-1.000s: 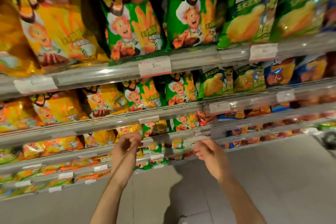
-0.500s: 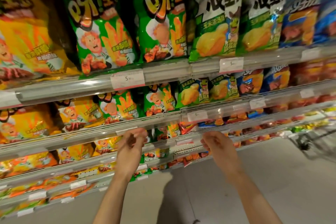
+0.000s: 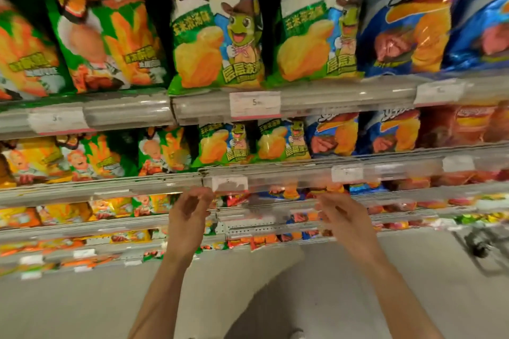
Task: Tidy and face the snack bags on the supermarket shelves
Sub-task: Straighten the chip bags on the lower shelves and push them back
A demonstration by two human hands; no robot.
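Rows of snack bags stand upright on the shelves. On the top shelf, green fry bags [image 3: 110,36] are at the left, two green-and-white corn snack bags [image 3: 217,36] in the middle, and blue chip bags [image 3: 413,22] at the right. Smaller corn snack bags [image 3: 220,143] fill the shelf below. My left hand [image 3: 190,215] hangs in front of the third shelf's rail with loosely curled fingers, holding nothing. My right hand [image 3: 344,217] is raised beside it, fingers relaxed, also holding nothing. Neither hand touches a bag.
Clear plastic shelf rails carry white price tags [image 3: 254,103]. Lower shelves [image 3: 82,228] hold orange and red bags. The grey floor [image 3: 248,297] lies below, and a shopping cart's wire frame [image 3: 484,248] stands at the right edge.
The view has shifted right along the shelves and closer to them; the corn snack and blue bags now fill the top. Both hands stay raised and apart, holding nothing.
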